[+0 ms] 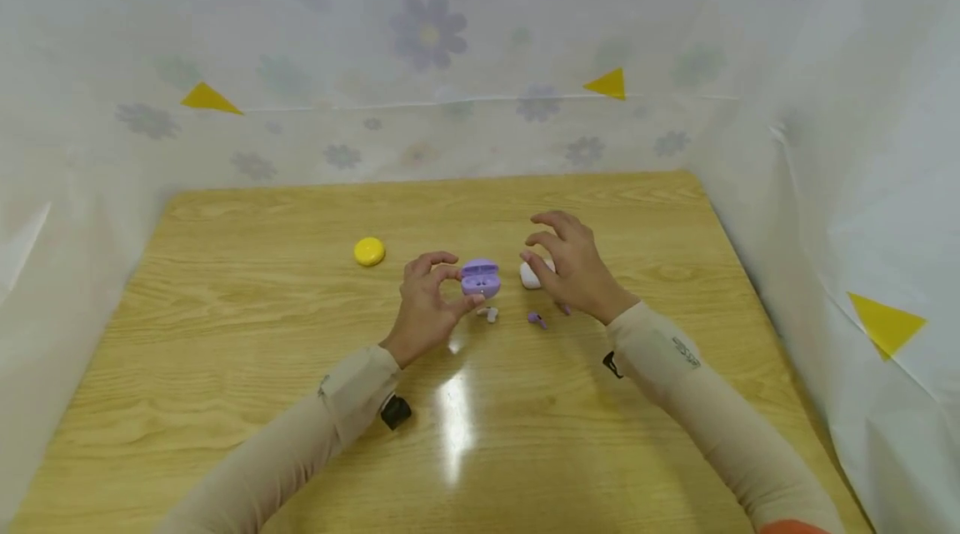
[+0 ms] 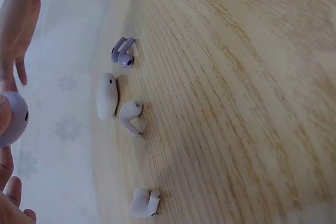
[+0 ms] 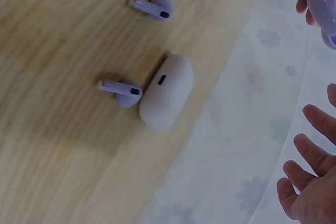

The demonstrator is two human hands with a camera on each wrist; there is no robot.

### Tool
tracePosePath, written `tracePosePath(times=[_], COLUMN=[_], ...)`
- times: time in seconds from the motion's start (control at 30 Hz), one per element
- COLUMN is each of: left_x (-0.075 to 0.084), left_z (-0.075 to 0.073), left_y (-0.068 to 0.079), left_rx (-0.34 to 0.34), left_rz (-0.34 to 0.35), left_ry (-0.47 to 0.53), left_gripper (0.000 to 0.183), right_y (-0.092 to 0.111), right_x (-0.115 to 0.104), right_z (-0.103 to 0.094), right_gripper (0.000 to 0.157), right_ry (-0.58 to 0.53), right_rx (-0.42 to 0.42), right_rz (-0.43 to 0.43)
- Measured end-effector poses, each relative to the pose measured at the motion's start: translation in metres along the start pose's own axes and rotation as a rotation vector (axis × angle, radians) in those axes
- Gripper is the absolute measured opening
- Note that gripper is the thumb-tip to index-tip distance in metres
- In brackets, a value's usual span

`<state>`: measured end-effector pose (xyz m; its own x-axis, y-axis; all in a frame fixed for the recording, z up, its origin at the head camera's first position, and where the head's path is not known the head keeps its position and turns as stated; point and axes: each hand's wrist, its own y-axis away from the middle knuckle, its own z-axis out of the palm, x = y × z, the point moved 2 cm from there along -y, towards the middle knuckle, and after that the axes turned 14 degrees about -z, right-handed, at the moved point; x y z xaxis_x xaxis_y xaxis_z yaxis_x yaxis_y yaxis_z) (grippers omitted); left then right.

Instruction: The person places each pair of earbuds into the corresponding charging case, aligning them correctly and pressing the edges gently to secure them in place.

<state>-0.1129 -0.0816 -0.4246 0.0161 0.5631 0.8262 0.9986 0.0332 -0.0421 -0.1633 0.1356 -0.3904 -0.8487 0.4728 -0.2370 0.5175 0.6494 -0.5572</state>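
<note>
My left hand (image 1: pixel 423 305) grips a small purple earbud case (image 1: pixel 481 287) between thumb and fingers, its lid raised and the inside facing me. Beside it, my right hand (image 1: pixel 579 267) hovers with fingers spread and loosely bent, holding nothing. Below that hand lies a closed white earbud case (image 1: pixel 530 276), partly covered by it in the head view. Two purple earbuds (image 3: pixel 157 8) rest on the table near the white case, one of them close against it in the right wrist view. Two white earbuds (image 2: pixel 142 204) lie apart on the wood in the left wrist view.
A round yellow case (image 1: pixel 369 252) sits on the wooden table (image 1: pixel 247 309), left of my left hand. White flowered sheeting (image 1: pixel 480 134) closes off the back and both sides, with yellow triangles (image 1: pixel 607 85) on it. Black wrist straps (image 1: pixel 396 411) show at both sleeves.
</note>
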Motion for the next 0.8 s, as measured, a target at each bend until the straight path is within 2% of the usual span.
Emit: tracePosePath(times=[0.17,0.3,0.5,0.8], left_x=[-0.001,-0.002,-0.002,-0.004], left_z=[0.001,0.002,0.004,0.01], left_y=[0.0,0.0,0.001,0.003], left_rx=[-0.008,-0.017,-0.028,-0.045], left_rz=[-0.009,-0.012,-0.019,-0.007], left_ry=[0.009,0.009,-0.002,0.003], left_gripper=[0.029,0.028,0.029,0.028], right_y=[0.023,0.042,0.06,0.068], right_x=[0.0,-0.003,-0.005,-0.005], right_z=[0.011,0.021,0.031,0.042], right_gripper=[0.021,0.021,0.02,0.02], right_ry=[0.013,0.047,0.098,0.123], right_rx=[-0.18,-0.3,-0.346,-0.41], right_rz=[0.082,0.112,0.087,0.088])
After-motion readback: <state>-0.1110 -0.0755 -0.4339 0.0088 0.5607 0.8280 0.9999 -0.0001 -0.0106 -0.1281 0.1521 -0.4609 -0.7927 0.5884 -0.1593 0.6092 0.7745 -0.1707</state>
